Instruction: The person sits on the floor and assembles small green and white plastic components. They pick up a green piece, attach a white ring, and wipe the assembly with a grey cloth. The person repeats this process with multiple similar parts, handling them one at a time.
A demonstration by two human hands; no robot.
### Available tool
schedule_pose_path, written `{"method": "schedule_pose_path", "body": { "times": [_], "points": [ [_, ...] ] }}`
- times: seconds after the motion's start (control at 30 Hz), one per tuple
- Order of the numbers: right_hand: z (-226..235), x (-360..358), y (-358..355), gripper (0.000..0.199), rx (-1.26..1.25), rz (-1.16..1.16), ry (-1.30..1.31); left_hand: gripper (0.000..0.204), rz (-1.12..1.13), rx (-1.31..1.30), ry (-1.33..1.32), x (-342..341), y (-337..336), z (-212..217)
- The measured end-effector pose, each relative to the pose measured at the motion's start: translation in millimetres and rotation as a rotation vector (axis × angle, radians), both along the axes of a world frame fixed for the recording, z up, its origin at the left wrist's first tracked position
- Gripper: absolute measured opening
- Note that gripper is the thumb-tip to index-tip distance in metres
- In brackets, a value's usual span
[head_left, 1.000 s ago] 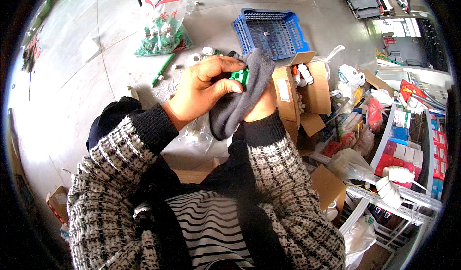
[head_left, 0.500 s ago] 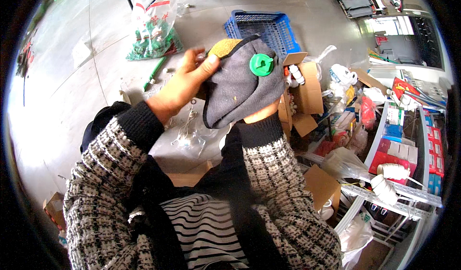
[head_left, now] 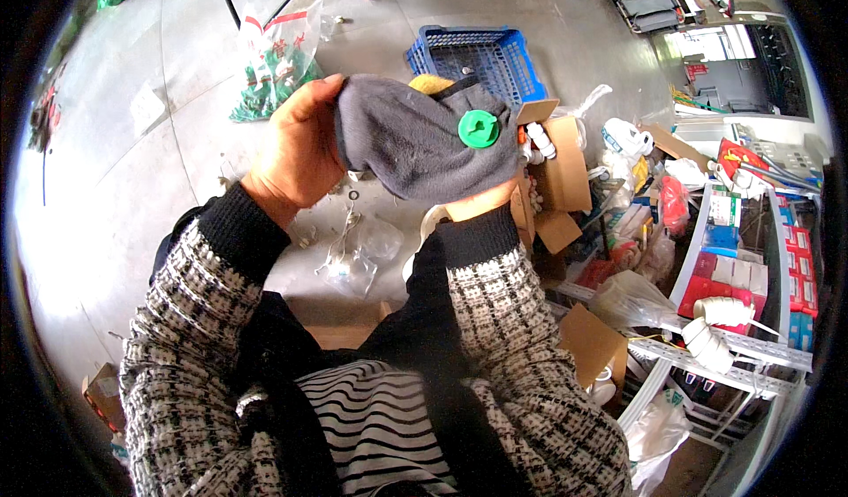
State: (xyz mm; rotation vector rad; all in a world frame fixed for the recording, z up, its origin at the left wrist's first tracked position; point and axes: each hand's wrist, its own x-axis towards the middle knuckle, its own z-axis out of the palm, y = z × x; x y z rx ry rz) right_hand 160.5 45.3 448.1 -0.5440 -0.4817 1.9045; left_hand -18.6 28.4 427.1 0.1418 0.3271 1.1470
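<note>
Your left hand [head_left: 296, 152] is up in front of you, fingers curled over the left edge of a grey cloth [head_left: 415, 144], pinching it. The cloth is a soft, fleecy piece, draped over your right hand [head_left: 481, 201]; only the heel of that hand and the wrist show under the cloth's lower edge. Whether the right fingers are clenched or loose under there, you cannot tell.

A round green cap [head_left: 478, 128] sits on the cloth's right side, facing the camera. A bit of yellow [head_left: 430, 83] pokes out above the cloth's top edge, beside a dark strap.

The cloth is held in the air, above the concrete floor [head_left: 159, 188], roughly centre of view.

Around it:
- blue basket [head_left: 481, 55] on the floor just behind the cloth
- open cardboard box [head_left: 561, 166] to the right, white fittings inside
- clear bag of green parts [head_left: 278, 60] on the floor, up left
- crumpled clear plastic bags [head_left: 358, 254] on the floor below your hands
- wire shelf [head_left: 733, 356] at right, loaded with boxes and white rolls

Both sleeves are black-and-white check knit with black cuffs.
</note>
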Motion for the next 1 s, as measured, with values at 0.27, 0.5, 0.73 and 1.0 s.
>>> {"method": "schedule_pose_path", "body": {
  "times": [0.27,0.5,0.73,1.0],
  "points": [
    [-30.2,-7.1,13.0,0.029,0.452,0.11,-0.669,0.02,0.283,0.909,1.274,23.6,-5.1,10.1],
    [-30.8,-13.5,-17.5,0.029,0.055,-0.154,-0.187,0.038,0.693,1.03,1.681,39.6,-11.9,15.4],
    [-33.9,-10.4,-8.8,0.018,-0.133,-0.102,0.069,0.025,0.788,1.261,1.707,41.4,-9.4,8.2],
    [-31.1,-11.0,-9.1,0.026,0.095,-0.196,-0.06,0.016,0.67,0.824,1.424,44.7,-3.5,-2.1]
  ]
}}
